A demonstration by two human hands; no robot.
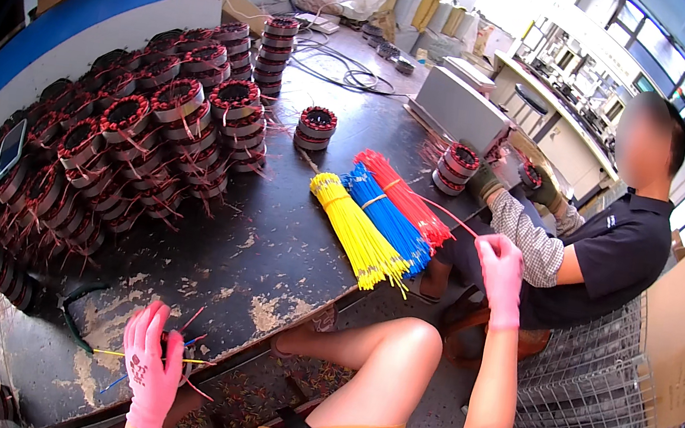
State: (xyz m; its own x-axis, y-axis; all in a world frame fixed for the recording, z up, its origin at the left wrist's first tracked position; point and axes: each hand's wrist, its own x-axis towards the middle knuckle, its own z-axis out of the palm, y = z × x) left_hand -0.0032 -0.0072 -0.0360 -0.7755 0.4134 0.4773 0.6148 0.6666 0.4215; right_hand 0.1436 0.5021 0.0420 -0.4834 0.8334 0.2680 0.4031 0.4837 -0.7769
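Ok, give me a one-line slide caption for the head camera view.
Pink-gloved right hand pulls a red wire from the red bundle while the left hand holds a wound coil.

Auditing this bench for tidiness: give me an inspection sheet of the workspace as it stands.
Surface: dark worktable, worn patches near the front edge.
Job's things: red sleeve bundle; a red strand drawn from it.
Clutter: yellow bundle, blue bundle, stacked wound stators.
Grips: left hand holds a stator with coloured strands; right hand pinches the red strand.
Cables: black cable coil.
Surroundings: seated co-worker, wire basket.
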